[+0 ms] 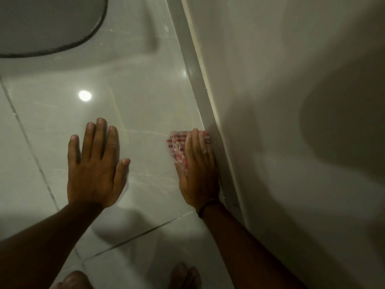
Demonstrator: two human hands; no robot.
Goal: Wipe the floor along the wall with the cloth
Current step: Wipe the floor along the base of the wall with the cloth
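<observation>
A red-and-white checked cloth (177, 145) lies crumpled on the glossy pale tiled floor (145, 105), right against the grey skirting (205, 105) at the foot of the wall (281, 101). My right hand (198, 170) presses flat on top of the cloth, its side touching the skirting; most of the cloth is hidden under the palm and fingers. My left hand (95, 165) rests flat on the floor to the left, fingers spread, holding nothing. A dark band circles my right wrist.
A grey rounded mat or object with a dark rim (52, 24) lies at the top left. Dark grout lines cross the tiles. My bare foot (185, 276) and a knee (73, 280) show at the bottom edge. A lamp's glare reflects on the floor.
</observation>
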